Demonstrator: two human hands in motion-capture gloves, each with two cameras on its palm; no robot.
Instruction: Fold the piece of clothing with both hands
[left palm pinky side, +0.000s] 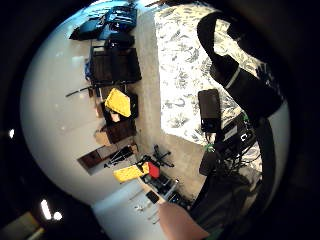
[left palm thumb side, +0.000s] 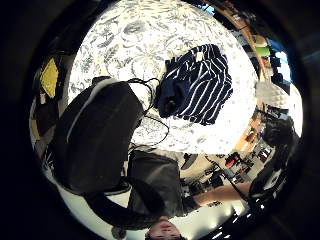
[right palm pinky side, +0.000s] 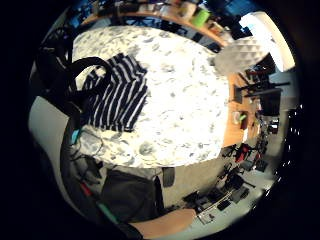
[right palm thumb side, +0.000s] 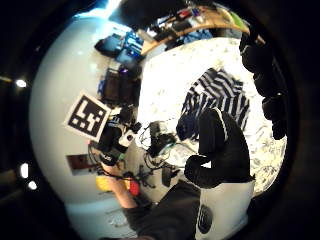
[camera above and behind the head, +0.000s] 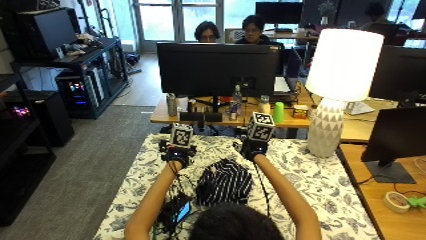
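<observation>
A navy and white striped garment (camera above and behind the head: 225, 182) lies bunched in a compact heap on the floral-clothed table (camera above and behind the head: 319, 185), between my forearms. My left hand (camera above and behind the head: 177, 152) hovers past the garment's far left corner and holds nothing. My right hand (camera above and behind the head: 253, 147) hovers past its far right corner, also apart from the cloth. In the right thumb side palm view, the relaxed thumb (right palm thumb side: 220, 145) and fingers (right palm thumb side: 265, 75) hang above the garment (right palm thumb side: 220, 95) without touching it. The garment (left palm thumb side: 200, 85) also shows whole and free in the left thumb side palm view and, as the same garment (right palm pinky side: 117, 95), in the right little finger side palm view.
A small device with cables (camera above and behind the head: 178, 212) lies by my left forearm. A white lamp (camera above and behind the head: 339, 85) stands at the table's far right corner. Beyond the far edge stands a desk with a monitor (camera above and behind the head: 216, 70), bottles and a green cup (camera above and behind the head: 278, 112).
</observation>
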